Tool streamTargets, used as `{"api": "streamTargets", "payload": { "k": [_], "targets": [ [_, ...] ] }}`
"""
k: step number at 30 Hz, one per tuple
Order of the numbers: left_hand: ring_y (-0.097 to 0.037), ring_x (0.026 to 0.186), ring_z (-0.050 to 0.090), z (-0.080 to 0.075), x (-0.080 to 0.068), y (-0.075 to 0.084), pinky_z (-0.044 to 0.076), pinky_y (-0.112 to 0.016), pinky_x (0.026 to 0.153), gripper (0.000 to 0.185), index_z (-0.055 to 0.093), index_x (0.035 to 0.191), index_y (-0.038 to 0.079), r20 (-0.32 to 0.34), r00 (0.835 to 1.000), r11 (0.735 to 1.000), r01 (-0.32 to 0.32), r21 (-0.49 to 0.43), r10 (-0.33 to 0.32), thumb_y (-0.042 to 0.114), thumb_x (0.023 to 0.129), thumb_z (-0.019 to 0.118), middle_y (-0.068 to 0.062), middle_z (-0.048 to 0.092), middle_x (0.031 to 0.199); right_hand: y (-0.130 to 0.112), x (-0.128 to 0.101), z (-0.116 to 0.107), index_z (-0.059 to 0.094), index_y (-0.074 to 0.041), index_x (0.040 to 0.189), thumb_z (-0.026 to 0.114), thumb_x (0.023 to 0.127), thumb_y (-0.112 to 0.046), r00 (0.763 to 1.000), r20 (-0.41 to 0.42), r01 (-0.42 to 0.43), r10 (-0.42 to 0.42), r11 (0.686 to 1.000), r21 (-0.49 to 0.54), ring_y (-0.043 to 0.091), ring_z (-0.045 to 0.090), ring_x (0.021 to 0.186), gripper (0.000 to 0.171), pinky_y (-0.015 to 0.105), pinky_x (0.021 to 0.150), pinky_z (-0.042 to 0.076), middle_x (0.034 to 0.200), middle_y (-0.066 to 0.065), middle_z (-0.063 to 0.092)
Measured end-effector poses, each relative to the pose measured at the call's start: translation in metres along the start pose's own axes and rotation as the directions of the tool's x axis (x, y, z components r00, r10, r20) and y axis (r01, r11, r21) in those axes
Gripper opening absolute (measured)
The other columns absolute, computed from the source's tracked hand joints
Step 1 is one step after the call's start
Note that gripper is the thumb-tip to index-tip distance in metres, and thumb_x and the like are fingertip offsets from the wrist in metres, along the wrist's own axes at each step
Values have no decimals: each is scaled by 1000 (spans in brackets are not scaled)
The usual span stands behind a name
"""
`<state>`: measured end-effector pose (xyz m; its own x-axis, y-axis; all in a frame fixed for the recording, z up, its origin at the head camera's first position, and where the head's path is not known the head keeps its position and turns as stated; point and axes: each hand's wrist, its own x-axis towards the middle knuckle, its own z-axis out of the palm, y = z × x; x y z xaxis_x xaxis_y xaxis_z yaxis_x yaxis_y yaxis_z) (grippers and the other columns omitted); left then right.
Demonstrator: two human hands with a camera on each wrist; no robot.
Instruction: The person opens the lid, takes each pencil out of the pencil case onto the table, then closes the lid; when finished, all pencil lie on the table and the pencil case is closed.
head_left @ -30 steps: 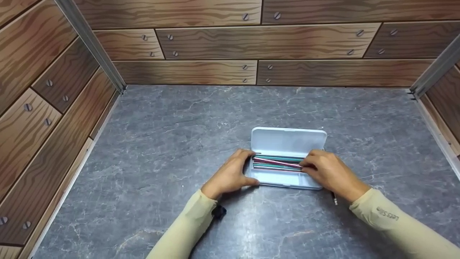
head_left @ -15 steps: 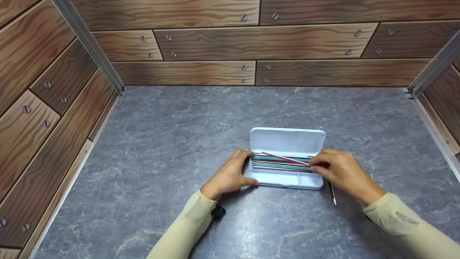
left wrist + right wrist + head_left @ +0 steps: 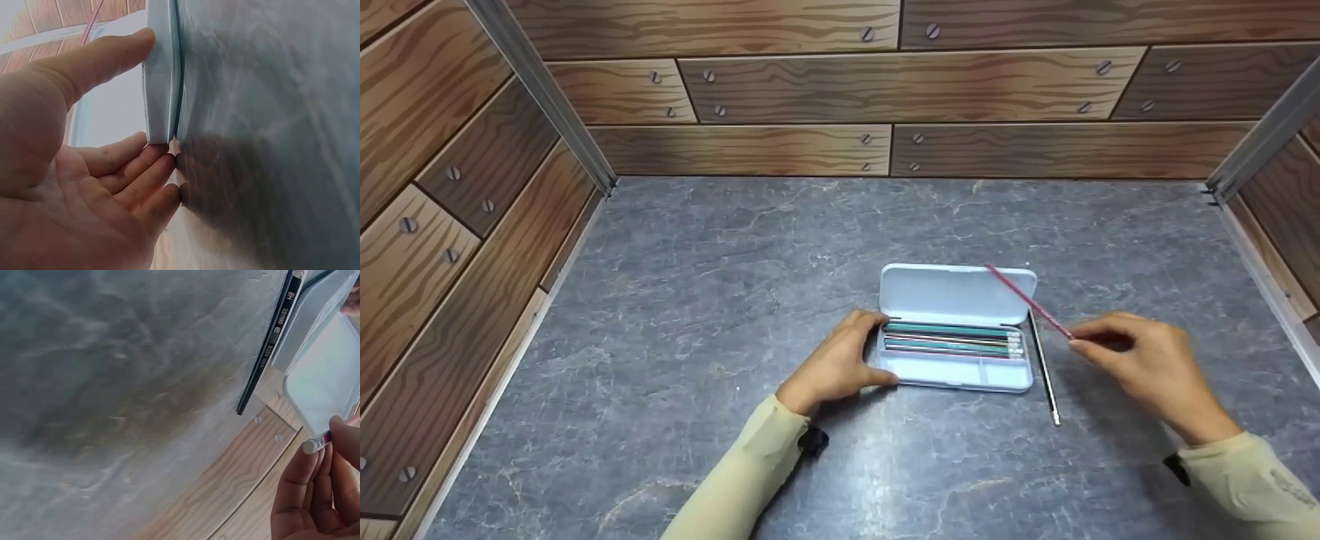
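Observation:
A pale blue pencil case (image 3: 954, 375) lies open on the grey marble-look table (image 3: 735, 285), its lid (image 3: 956, 294) tilted back, with several pencils (image 3: 949, 341) in a row inside. My left hand (image 3: 840, 364) grips the case's left end (image 3: 160, 84), thumb on the rim and fingers by its base. My right hand (image 3: 1140, 360) is lifted to the right of the case and pinches a red pencil (image 3: 1027, 300) by its eraser end (image 3: 310, 445); the pencil slants up and left over the lid's corner.
A black pencil (image 3: 1044, 371) lies on the table just right of the case, also seen as the black pencil (image 3: 270, 343) in the right wrist view. Wood-panel walls (image 3: 885, 90) close in the table at the back, left and right.
My right hand has lifted the red pencil out of the case and carried it to the right, uncovering the black pencil on the table. The left hand stays on the case.

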<state>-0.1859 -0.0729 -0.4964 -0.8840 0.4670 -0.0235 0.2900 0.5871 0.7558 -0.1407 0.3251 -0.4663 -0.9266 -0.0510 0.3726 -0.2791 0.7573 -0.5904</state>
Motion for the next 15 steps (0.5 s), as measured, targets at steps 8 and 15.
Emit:
{"api": "streamTargets", "payload": {
  "k": [8,15],
  "targets": [
    [-32,147,57,0,-1,0,43,-49,134,87,56,156,1,-1,1000,1000,0,-4,0,21,83,99,-15,61,154,11,-4,-11,86,0,108,91,92,-7,976,32,-215,216,976,-26,-16,61,71,18,10,58,52,96,20,85],
    [-31,146,58,1,-1,-1,44,-49,132,86,57,156,2,-5,1000,1000,1,-4,-1,21,83,99,-14,61,154,18,-10,-12,85,-1,110,87,95,-19,912,207,-333,355,934,-134,0,62,70,24,22,60,51,95,14,85]
  ]
}}
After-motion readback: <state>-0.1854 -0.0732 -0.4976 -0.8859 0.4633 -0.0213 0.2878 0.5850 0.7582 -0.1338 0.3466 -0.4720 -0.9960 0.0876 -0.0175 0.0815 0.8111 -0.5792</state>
